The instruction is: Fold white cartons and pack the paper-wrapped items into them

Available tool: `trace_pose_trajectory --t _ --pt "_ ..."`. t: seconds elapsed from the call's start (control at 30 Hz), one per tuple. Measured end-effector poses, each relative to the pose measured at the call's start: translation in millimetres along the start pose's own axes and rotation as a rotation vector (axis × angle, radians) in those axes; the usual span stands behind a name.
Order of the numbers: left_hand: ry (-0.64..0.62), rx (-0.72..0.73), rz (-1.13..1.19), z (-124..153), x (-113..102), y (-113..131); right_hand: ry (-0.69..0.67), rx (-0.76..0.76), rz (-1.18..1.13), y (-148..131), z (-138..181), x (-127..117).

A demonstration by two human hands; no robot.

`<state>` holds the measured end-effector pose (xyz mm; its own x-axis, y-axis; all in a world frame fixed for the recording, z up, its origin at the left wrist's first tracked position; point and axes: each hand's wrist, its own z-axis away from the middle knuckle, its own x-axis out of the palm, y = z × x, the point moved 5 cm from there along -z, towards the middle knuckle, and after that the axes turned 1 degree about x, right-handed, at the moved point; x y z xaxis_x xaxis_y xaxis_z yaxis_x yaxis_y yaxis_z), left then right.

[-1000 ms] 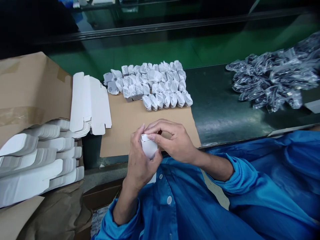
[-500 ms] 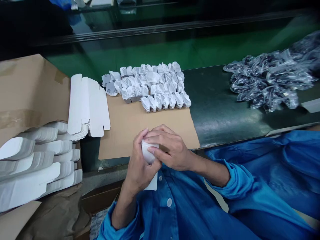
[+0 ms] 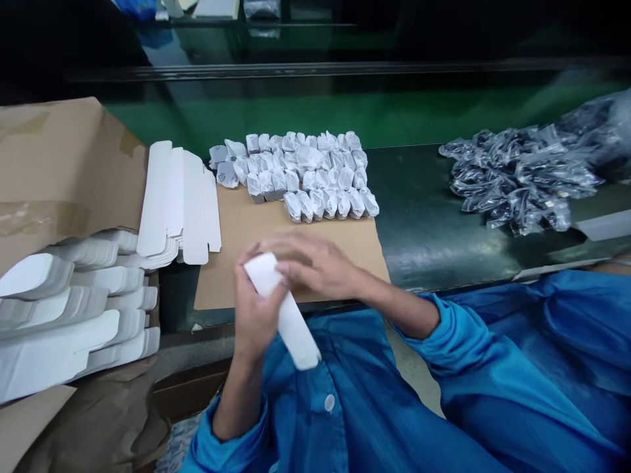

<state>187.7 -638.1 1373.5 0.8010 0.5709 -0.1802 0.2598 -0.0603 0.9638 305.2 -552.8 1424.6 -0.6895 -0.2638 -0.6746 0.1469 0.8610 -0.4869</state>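
A long white carton (image 3: 286, 312) is gripped in my left hand (image 3: 254, 315) close to my chest, its lower end tilted toward my blue coat. My right hand (image 3: 315, 266) is closed over the carton's upper end, fingers pressed on it; both hands are smeared by motion. Just beyond them lies a brown cardboard sheet (image 3: 251, 226) with rows of small white wrapped items (image 3: 300, 174) at its far edge.
Flat white carton blanks (image 3: 180, 200) lean at the sheet's left, with several stacks of blanks (image 3: 69, 315) in an open brown box (image 3: 54, 171). A heap of black parts in clear bags (image 3: 527, 174) lies on the dark green belt at right.
The carton has swung out from upright between my palms to a slanted, fully visible position. My right hand slid up onto its upper end. Both hands shifted slightly left.
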Motion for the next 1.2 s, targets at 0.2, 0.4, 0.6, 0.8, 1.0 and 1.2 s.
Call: trace_pose_trajectory --t 0.2,0.4,0.6,0.8,1.0,1.2 --pt "0.357 -0.026 0.269 -40.5 -16.8 -39.8 -0.155 0.007 0.747 51.6 -31.5 24.6" --pt "0.058 0.513 -0.621 -11.6 -24.7 -10.6 -0.241 -0.139 0.483 45.9 -6.7 32.0" --pt "-0.619 0.796 -0.973 9.3 -1.2 0.8 -0.281 0.128 0.565 49.1 -33.0 34.5" --pt "-0.524 0.741 -1.132 -9.0 -2.2 -4.8 -0.311 0.23 0.45 55.9 -21.4 28.7" --pt "-0.48 0.788 -1.093 -1.3 -1.5 -3.0 -0.254 0.468 0.01 74.1 42.7 -25.8" --pt "-0.658 0.827 -1.047 2.7 26.3 3.2 0.089 0.613 0.454 87.2 78.2 -46.2"
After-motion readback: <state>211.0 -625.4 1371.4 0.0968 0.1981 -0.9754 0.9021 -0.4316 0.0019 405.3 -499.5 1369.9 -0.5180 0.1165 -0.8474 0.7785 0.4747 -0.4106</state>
